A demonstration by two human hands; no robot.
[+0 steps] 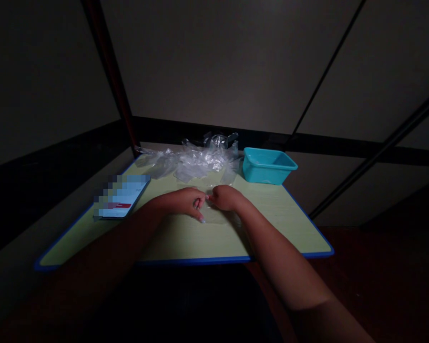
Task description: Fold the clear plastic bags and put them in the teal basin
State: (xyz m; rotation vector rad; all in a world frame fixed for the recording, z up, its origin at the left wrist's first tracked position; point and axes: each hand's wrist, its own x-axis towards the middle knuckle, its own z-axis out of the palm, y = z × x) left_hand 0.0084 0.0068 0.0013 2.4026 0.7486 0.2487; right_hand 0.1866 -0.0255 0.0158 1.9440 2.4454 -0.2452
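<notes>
A thin clear plastic bag (pixel 218 217) lies flat on the table beneath my hands, its outline faint against the pale top. My left hand (pixel 188 202) is closed on the bag's far part, fingers curled and the thumb pointing down towards the near side. Close beside it, my right hand (pixel 226 197) is bent into a fist, with its fingertips pinching the bag. The fingertips of both hands almost meet. The exact grip is partly hidden by the hands and the dim light.
Crumpled clear plastic bags (pixel 203 162) are heaped along the table's far edge. To their right stands a turquoise plastic basket (pixel 268 174). A tablet-like device with a lit screen (pixel 128 190) lies on the left. The table (pixel 200 245) has a blue rim, with walls behind and to the left.
</notes>
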